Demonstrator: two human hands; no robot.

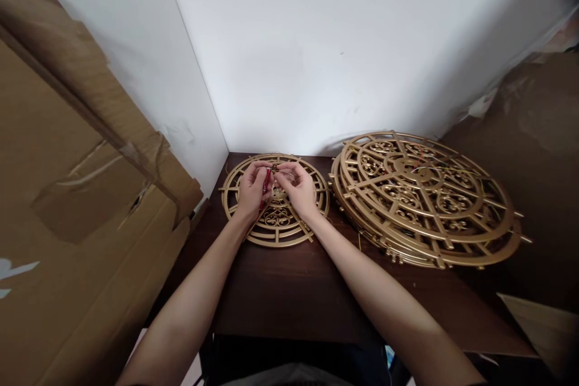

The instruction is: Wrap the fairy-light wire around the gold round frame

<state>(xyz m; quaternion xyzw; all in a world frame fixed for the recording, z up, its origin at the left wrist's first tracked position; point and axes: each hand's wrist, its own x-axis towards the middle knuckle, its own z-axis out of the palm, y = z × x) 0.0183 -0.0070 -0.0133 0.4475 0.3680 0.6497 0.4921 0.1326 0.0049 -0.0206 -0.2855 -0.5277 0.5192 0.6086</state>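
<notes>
A gold openwork round frame (pixel 277 226) lies flat on the dark wooden table (pixel 289 295), close to the wall. Both my hands meet over its centre. My left hand (pixel 251 188) is closed around a thin red tool or wire (pixel 266 182). My right hand (pixel 296 189) pinches a small dark part (pixel 274 168) at the frame's hub, fingertips pressed together. What exactly that small part is I cannot make out.
A stack of the same gold round frames (pixel 425 199) with thin wires on top lies to the right on the table. A large cardboard box (pixel 72 205) leans at the left. Brown wrapped material (pixel 538 151) stands at the right. A white wall (pixel 316 42) is behind.
</notes>
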